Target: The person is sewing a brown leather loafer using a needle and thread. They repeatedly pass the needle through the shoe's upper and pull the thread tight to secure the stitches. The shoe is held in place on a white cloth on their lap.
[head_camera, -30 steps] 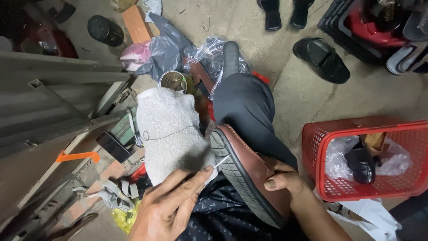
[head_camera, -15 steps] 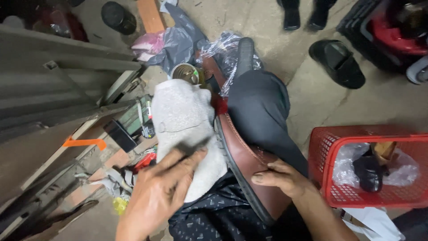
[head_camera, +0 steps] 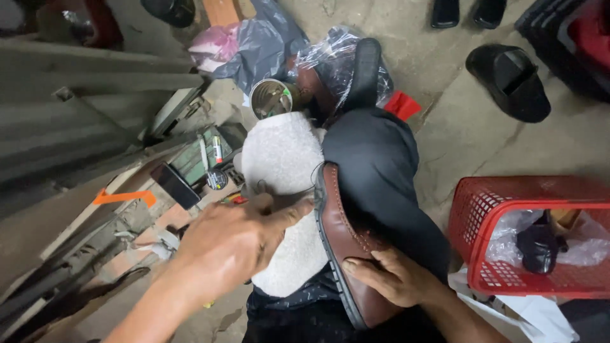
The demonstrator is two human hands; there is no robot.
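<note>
Right hand (head_camera: 395, 279) fingers clamped on brown leather shoe (head_camera: 346, 244), sole edge up, resting on lap. Left hand (head_camera: 232, 241) fingers together, pressing grey cloth (head_camera: 283, 159) just beside the shoe's sole.

We are over a bare, stained concrete floor (head_camera: 470, 133). Well left of the left hand, grey corrugated metal sheeting (head_camera: 76, 121) leans with wooden battens. Beyond the hands lie crumpled plastic bags (head_camera: 254, 44) and an open tin can (head_camera: 270, 98). Right of the right hand stands a red plastic basket (head_camera: 502, 209); beyond it lies a black sandal (head_camera: 508, 79). Lighting is even.
</note>
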